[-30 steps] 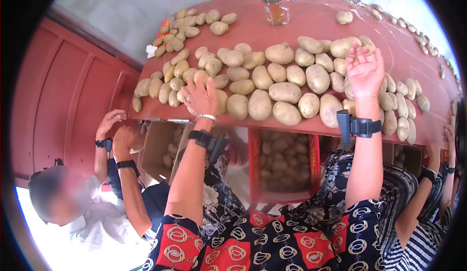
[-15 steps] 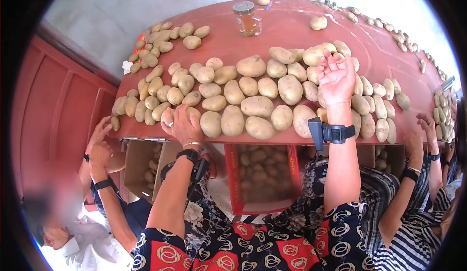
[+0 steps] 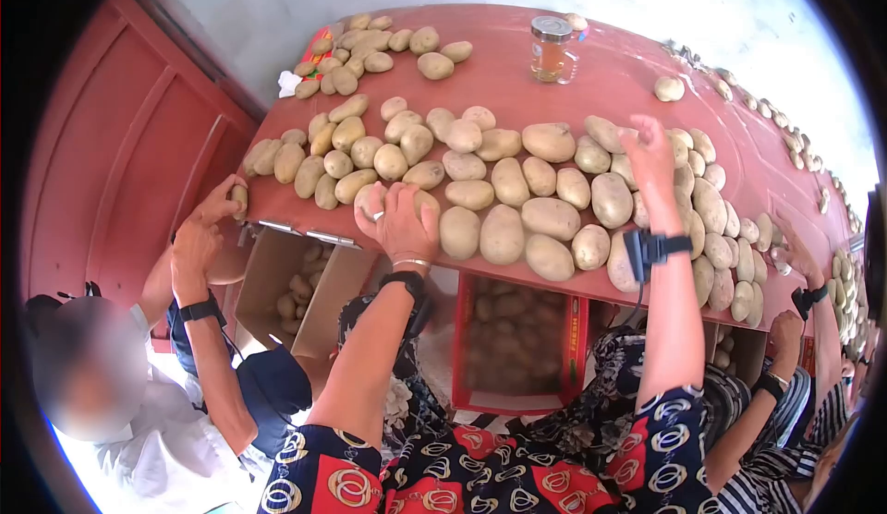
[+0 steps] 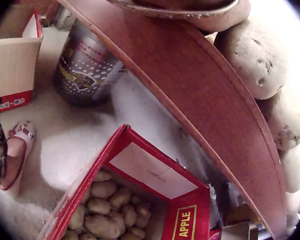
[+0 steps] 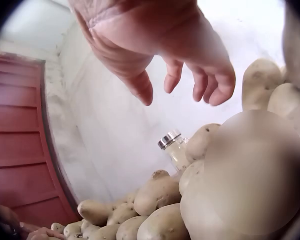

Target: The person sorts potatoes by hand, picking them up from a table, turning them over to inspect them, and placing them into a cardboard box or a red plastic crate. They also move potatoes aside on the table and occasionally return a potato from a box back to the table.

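Observation:
My left hand (image 3: 404,228), palm down at the table's front edge, rests its fingers on the potatoes there. A pale brown potato (image 3: 368,198) shows beside its ringed finger. The left wrist view catches only a bracelet and a strip of that hand at the top, so its fingertips are hidden. Over the right part of the potato rows hangs my right hand (image 3: 652,165), fingers loosely bent. In the right wrist view, its fingers (image 5: 222,85) hold nothing, and air shows between them and the potatoes (image 5: 162,222) below.
A lidded glass mug (image 3: 552,49) stands at the back of the red table (image 3: 499,57). Another potato pile (image 3: 370,52) lies at the back left. Below the front edge are a red box (image 3: 459,348) of potatoes and a cardboard box (image 3: 259,297). People sit on both sides, hands near the edge.
My left hand has come down closer onto the front potatoes. The right hand has turned from palm up to side-on, its fingers more bent. The head view has shifted.

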`<state>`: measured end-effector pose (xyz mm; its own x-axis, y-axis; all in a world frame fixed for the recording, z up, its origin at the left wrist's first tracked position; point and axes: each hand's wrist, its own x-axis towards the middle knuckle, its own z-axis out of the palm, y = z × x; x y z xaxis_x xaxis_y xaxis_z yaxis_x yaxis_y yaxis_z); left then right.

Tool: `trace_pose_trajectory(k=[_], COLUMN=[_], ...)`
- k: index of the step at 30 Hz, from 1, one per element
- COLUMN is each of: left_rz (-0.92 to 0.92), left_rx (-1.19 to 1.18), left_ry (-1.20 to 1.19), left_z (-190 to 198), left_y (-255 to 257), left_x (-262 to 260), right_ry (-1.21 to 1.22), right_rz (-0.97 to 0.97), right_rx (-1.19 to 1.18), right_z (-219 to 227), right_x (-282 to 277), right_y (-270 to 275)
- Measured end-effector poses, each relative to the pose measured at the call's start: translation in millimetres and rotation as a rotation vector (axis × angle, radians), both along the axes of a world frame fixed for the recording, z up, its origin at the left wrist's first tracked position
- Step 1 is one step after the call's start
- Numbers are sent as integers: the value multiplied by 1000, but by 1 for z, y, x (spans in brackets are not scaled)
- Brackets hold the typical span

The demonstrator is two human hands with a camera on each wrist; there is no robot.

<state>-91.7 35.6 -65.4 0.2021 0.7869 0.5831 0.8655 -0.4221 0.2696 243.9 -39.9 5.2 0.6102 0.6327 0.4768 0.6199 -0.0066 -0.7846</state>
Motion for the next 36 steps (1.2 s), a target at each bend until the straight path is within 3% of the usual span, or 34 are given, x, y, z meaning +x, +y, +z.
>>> trace_pose_trajectory(k=[1, 4, 5, 7, 10, 14, 16, 17, 19, 21, 23, 24, 25, 30, 32, 33, 36], left_rz=[6, -8, 4, -20, -19, -16, -8, -17, -47, -25, -38, -66, -44, -15, -19, -19, -34], left_rx=[-11, -6, -2, -43, -50, -37, -22, -12, -5, 40, 18, 14, 33, 16, 36, 38, 71], left_ry=[-2, -26, -24, -42, -54, -67, -69, -68, -75, -28, -40, -53, -44, -31, -39, -49, -36], left_z=[2, 6, 7, 7, 5, 4, 2, 3, 2, -2, -5, -6, -6, -5, -4, -6, -9], left_y=[-1, -2, -1, -2, -2, -1, 0, 0, 1, 3, 4, 4, 6, 5, 8, 5, 5], left_x=[1, 0, -1, -1, -1, 0, -3, -4, -3, -3, -2, 0, -1, -1, 0, 1, -6], right_ry=[-2, -378, -379, -348, -564, -550, -240, -242, 138, 120, -82, -41, -149, -480, -787, -786, -464], right_rz=[6, -70, -58, -35, 2, 51, 49, 53, 417, 808, 913, 941, 893, 590, 545, 545, 685], right_rx=[-11, -387, -381, -887, -876, -826, -495, -495, -237, -75, -142, -145, -256, -120, -472, -479, -692], right_z=[5, 10, 5, 11, -1, 2, 8, 9, 35, 37, 38, 42, 53, 23, 2, -1, 18], right_x=[4, 13, 17, 13, 8, 11, 9, 5, -39, -84, -129, -151, -169, -209, -213, -210, -202], right_y=[9, 40, 50, 57, 59, 57, 56, 55, 42, 37, 37, 39, 42, 68, 64, 63, 52])
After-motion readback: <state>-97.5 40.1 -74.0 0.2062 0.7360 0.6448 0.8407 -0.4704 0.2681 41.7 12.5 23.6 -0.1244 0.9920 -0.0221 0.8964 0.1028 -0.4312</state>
